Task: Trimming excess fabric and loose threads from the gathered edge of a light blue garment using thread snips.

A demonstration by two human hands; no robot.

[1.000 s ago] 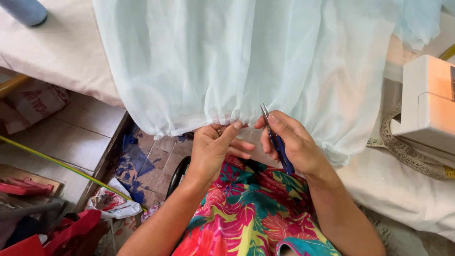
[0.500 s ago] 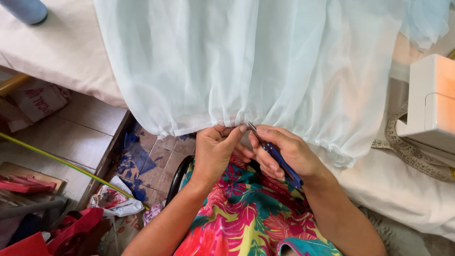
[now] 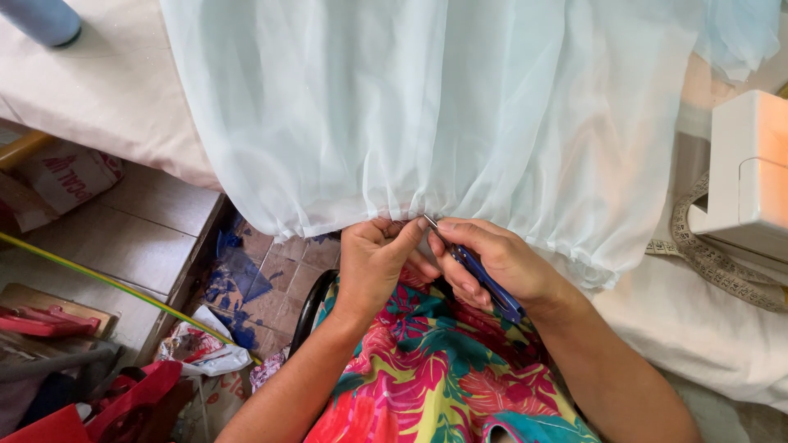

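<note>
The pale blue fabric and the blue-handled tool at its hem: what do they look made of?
The pale blue fabric looks like a thin sheer woven, perhaps chiffon: light shows through it and it gathers finely at the hem. The blue-handled tool in the right hand seems to be glossy plastic with a slim metal tip.

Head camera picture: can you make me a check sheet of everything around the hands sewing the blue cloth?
Surface: table under a pale cover; the cloth hangs over its edge.
Job's things: sheer light blue fabric with a gathered hem; blue-handled seam ripper, its metal tip at the hem.
Clutter: blue cylinder at the table corner; lace trim by the white sewing machine; crumpled wrapper and red items on the floor.
Grippers: left hand pinches the hem; right hand holds the seam ripper.
Cables: nothing seen for sure; a thin yellow-green strip crosses the floor.
Surroundings: tiled floor with blue stains; bright floral garment on the lap.
</note>
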